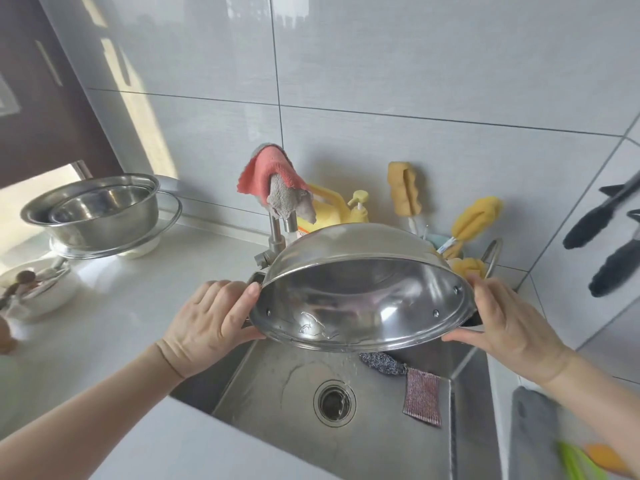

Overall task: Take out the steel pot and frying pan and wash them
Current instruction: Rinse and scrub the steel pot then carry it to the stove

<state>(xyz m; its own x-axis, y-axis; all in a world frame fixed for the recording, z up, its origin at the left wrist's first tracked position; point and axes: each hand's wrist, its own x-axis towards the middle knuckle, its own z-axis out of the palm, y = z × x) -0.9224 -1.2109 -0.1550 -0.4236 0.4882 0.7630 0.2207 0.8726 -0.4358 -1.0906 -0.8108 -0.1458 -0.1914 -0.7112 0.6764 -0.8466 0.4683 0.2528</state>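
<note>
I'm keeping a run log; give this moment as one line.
stage: draining | steel pot: tilted over sink | left hand: grips rim | right hand: grips rim

Steel pot (360, 299): shiny silver, mirror-bright inside. Sink (277, 410): dull silver-grey. Cloth on tap (268, 173): coral pink over grey. Sponge brushes (403, 188): mustard yellow. Scouring cloth (422, 396): mauve-pink, fine woven pattern. Steel-wool scrubber (382, 363): blue-grey. Wall tiles (415, 64): pale grey. Hanging tongs (602, 216): black.
</note>
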